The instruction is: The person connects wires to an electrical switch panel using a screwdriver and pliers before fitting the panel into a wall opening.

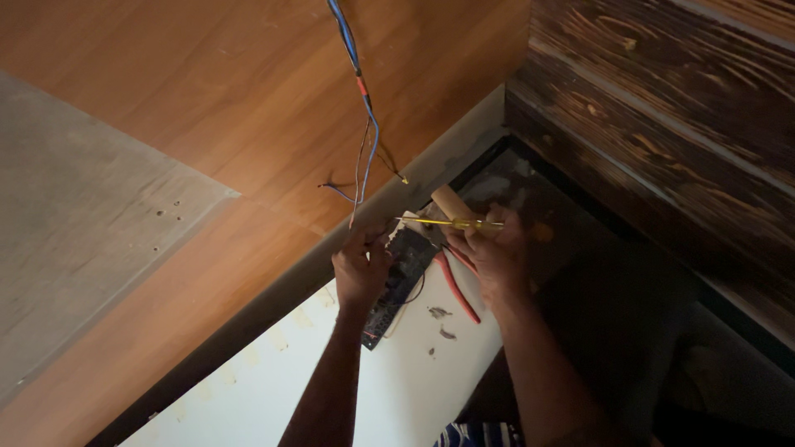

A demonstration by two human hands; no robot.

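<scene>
A grey panel (91,240) lay at the far left against the orange-brown wooden surface (248,91). From the top edge a bundle of blue and thin wires (364,124) hung across that wood, its loose ends spreading just above the hands. The left hand (361,269) was closed around the upper end of a dark circuit board (397,281), which lay against a white panel (348,381) with a thin black wire looping from it. Just right of the board, the right hand (489,252) was curled shut, gripping a yellow-handled screwdriver (451,222) that pointed left toward the board; a pale wooden handle (451,201) stuck up beside it, and the red handles of pliers (457,290) trailed down from the same hand. Dark, rough-grained wooden planks (671,108) filled the right.
</scene>
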